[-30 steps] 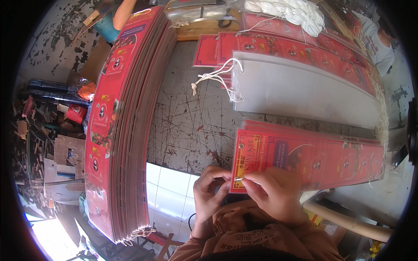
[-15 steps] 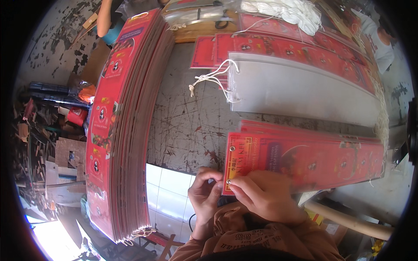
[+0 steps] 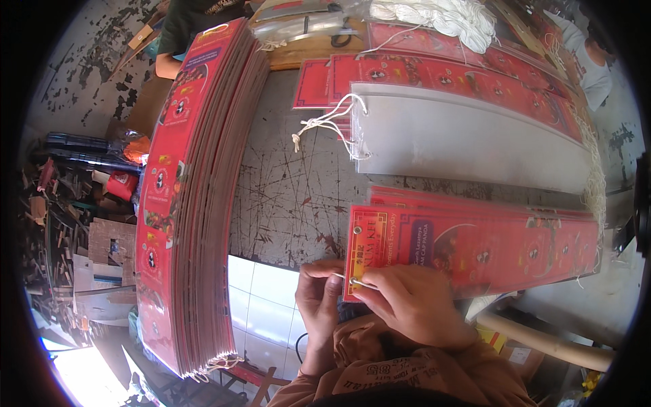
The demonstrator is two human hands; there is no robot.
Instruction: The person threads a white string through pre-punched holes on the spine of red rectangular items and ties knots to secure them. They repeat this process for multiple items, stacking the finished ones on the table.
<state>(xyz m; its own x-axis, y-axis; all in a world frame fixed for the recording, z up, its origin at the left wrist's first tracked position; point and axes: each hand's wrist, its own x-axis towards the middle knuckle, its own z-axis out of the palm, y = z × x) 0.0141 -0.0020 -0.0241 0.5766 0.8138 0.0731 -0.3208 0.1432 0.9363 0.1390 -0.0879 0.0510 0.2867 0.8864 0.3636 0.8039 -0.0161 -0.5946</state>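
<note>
A long red printed banner [image 3: 468, 254] with a yellow end panel lies on top of a stack of similar ones in front of me. Its short edge has metal eyelets, and a short white cord [image 3: 355, 281] shows at the lower eyelet. My right hand [image 3: 413, 302] rests over the banner, thumb and forefinger pinching the cord there. Just off the banner's edge, my left hand [image 3: 317, 295] is closed, thumb against forefinger, with a bit of white cord between them. How the cord runs behind the banner is hidden.
A tall stack of red banners [image 3: 183, 197] stands at the left. Beyond my hands lie a silver-grey banner back [image 3: 468, 136] with knotted white cords [image 3: 325, 124], more red banners [image 3: 441, 74] and a white cord bundle [image 3: 441, 20]. Two other people are partly visible at the far edges.
White cord now shows between my left fingers and at the lower eyelet. My hands have barely moved. At the far left, another person's arm has lowered and a dark sleeve has come into view.
</note>
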